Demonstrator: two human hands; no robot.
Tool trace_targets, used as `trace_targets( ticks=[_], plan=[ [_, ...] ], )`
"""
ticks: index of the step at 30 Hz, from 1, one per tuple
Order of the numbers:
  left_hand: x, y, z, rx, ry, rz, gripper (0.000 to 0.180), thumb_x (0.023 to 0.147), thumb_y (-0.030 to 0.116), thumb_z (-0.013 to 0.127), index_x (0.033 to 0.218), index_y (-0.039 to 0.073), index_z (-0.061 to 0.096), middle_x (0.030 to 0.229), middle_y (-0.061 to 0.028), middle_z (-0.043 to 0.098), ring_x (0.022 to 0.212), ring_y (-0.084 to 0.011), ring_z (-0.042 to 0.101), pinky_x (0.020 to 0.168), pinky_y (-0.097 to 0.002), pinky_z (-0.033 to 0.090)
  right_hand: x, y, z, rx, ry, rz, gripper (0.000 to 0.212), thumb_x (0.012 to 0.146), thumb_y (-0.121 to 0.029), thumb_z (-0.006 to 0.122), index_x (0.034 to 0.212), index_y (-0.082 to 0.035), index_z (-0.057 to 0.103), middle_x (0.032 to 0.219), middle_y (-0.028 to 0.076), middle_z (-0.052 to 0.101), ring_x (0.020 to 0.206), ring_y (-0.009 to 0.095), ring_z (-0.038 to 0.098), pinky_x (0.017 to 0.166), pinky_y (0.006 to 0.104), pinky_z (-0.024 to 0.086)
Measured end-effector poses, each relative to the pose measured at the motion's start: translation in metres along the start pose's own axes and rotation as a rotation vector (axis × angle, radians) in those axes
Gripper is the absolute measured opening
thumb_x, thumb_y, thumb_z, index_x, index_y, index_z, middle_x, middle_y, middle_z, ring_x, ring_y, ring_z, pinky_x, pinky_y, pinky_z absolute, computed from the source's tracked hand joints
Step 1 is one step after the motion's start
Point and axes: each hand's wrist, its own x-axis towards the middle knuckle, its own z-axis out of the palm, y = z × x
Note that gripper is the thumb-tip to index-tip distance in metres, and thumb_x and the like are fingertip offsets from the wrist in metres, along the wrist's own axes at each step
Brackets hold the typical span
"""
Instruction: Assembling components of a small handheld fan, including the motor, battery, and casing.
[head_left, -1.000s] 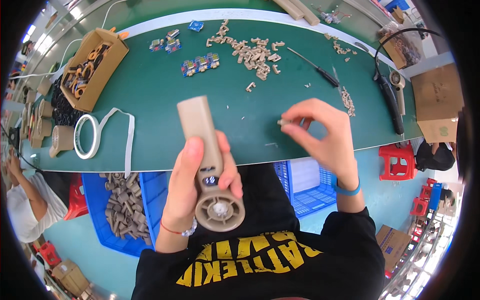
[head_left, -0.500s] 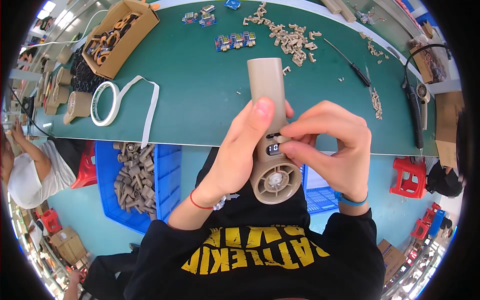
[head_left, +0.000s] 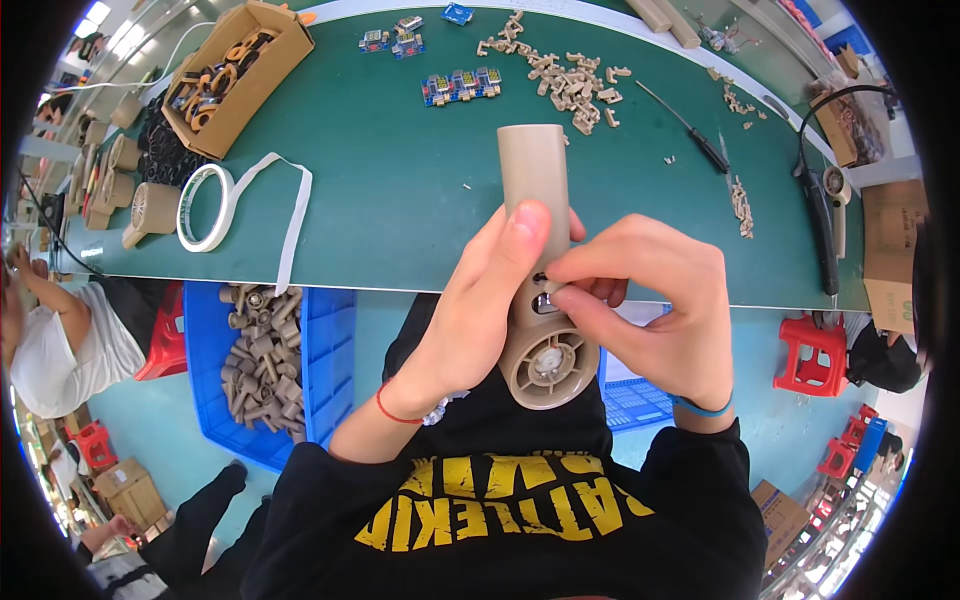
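Observation:
A beige handheld fan housing (head_left: 533, 165) stands tilted over the table's near edge, its tube pointing away from me and its round vented end toward me. My left hand (head_left: 468, 310) is wrapped round the tube, thumb lying along the top. With thumb and forefinger, my right hand (head_left: 665, 300) pinches a small beige plastic piece (head_left: 553, 285) at the slot in the housing's side. Fingertips cover most of that piece. Just below it, a dark oval window (head_left: 543, 303) is partly hidden by the right thumb.
Small beige clips (head_left: 575, 88) lie heaped on the green table (head_left: 390, 190), near several circuit boards (head_left: 461, 86). A screwdriver (head_left: 705, 148) lies to the right. White tape (head_left: 205, 208) and a carton of orange-and-black parts (head_left: 238, 75) stand left. Below, a blue bin (head_left: 330, 360) holds grey-beige parts.
My right fingertips have shifted slightly left against the slot, and the small piece is now more hidden. The lit display in the window is now largely covered. My left hand keeps its hold.

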Motion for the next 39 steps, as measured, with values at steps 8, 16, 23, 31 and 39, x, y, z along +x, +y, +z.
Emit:
trace_targets(
  ticks=[8,16,23,31,39],
  plan=[
    [-0.003,0.008,0.006,-0.063,0.044,-0.123,0.052,0.103,0.051,0.032,0.108,0.002,0.048,0.080,-0.0099,0.060,0.071,-0.0158,0.063,0.064,-0.0268,0.052,-0.003,0.009,-0.002,0.188,0.039,0.082,0.020,0.075,0.011,0.067,0.094,0.002,0.067,0.078,0.008,0.066,0.067,0.013,0.066,0.063,0.0223,0.050],
    [-0.004,0.004,0.003,-0.104,0.070,-0.149,0.053,0.102,0.052,0.034,0.111,0.002,0.046,0.086,-0.0106,0.060,0.072,-0.0157,0.065,0.065,-0.0270,0.053,-0.003,0.011,0.003,0.141,0.011,0.084,0.020,0.077,0.009,0.070,0.095,0.003,0.066,0.081,0.008,0.067,0.071,0.013,0.067,0.064,0.0248,0.052],
    [-0.003,0.003,0.003,-0.133,0.066,-0.149,0.051,0.103,0.051,0.033,0.111,0.002,0.046,0.088,-0.0101,0.058,0.074,-0.0160,0.065,0.066,-0.0272,0.053,0.004,0.014,-0.003,-0.073,-0.022,-0.158,0.022,0.070,0.010,0.072,0.089,-0.001,0.072,0.087,0.009,0.070,0.069,0.015,0.065,0.062,0.0242,0.053],
    [-0.002,0.006,0.006,-0.103,0.071,-0.135,0.049,0.104,0.047,0.031,0.112,0.002,0.046,0.090,-0.0096,0.057,0.076,-0.0151,0.063,0.070,-0.0270,0.052,0.002,0.014,-0.002,-0.107,-0.058,-0.121,0.026,0.069,0.010,0.071,0.091,-0.004,0.074,0.091,0.007,0.065,0.071,0.015,0.064,0.061,0.0261,0.055],
    [-0.002,-0.003,0.001,-0.105,0.015,-0.120,0.047,0.104,0.046,0.031,0.113,0.002,0.045,0.089,-0.0089,0.056,0.078,-0.0146,0.062,0.071,-0.0271,0.051,0.008,0.012,-0.004,-0.072,-0.046,-0.074,0.022,0.070,0.012,0.070,0.088,-0.001,0.072,0.089,0.009,0.064,0.072,0.016,0.065,0.060,0.0256,0.052]
  ],
)
